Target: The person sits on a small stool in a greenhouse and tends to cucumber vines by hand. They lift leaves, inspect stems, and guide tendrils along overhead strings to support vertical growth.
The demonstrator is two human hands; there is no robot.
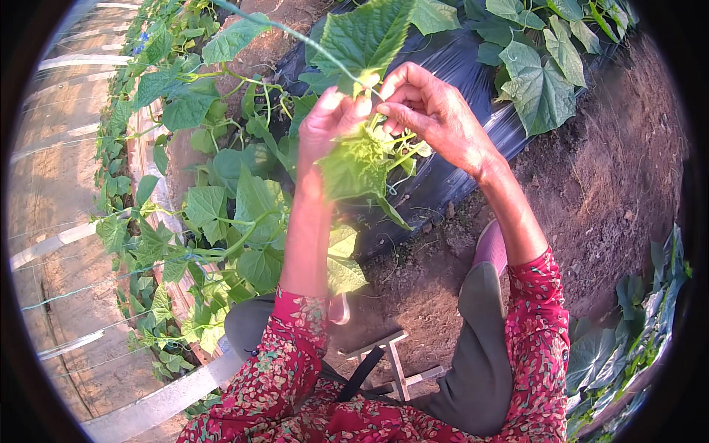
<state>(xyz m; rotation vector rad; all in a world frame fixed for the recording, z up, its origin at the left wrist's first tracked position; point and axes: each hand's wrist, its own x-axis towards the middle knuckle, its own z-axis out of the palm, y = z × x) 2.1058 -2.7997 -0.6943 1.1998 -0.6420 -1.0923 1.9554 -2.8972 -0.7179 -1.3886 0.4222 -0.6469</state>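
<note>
My left hand (pixel 328 124) grips the upper stem of a young vine, which looks like cucumber, with a large green leaf (pixel 365 39) standing above the fingers. Close beside it, my right hand (pixel 435 113) pinches a pale blue-green twine (pixel 310 41) between thumb and fingers. The twine runs down from the top of the view to where both hands nearly meet. Below them hangs a sunlit, toothed leaf (pixel 354 169) of the vine, along with thin stems and tendrils. Leaves and fingers hide the exact spot where twine and stem meet.
Black plastic mulch (pixel 443 171) covers the bed ahead. More vines (pixel 249 210) crowd the left, before a greenhouse film wall with pale ribs (pixel 83 238). Bare soil (pixel 609 183) lies at right. A low stool frame (pixel 396 365) stands between my legs; a pink shoe (pixel 492 247) rests on soil.
</note>
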